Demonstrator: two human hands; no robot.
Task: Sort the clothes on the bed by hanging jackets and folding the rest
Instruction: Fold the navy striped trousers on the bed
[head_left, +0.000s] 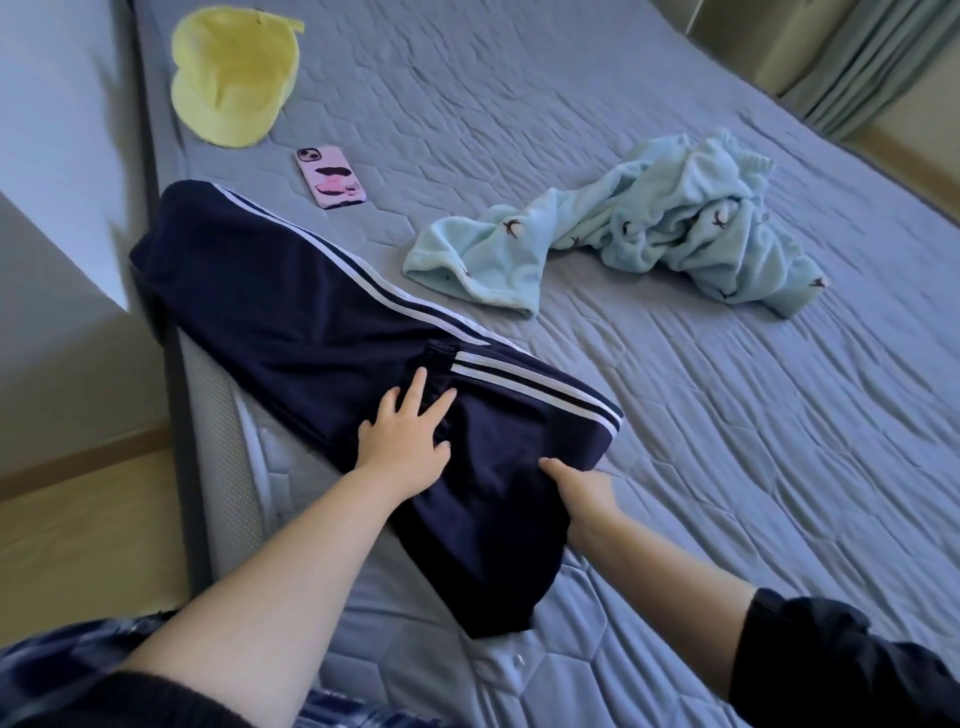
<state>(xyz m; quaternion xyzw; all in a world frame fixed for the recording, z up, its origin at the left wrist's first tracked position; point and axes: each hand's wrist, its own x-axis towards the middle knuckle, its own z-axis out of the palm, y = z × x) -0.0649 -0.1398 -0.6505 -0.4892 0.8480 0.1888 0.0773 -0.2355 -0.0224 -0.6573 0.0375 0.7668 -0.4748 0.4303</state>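
Note:
Dark navy track pants (291, 312) with white side stripes lie lengthwise along the left edge of the bed (727, 467), one end folded over. My left hand (408, 441) rests flat on the pants with fingers spread. My right hand (584, 493) grips the near fold of the pants, thumb on top and fingers under the cloth. A crumpled light blue fleece garment (649, 228) with small dark bird prints lies farther right on the bed, apart from both hands.
A yellow cap (234, 78) lies upside down at the far left corner of the bed. A phone in a pink case (331, 176) sits between the cap and the pants. Wooden floor (78, 519) shows left of the bed, curtains (862, 62) at the top right.

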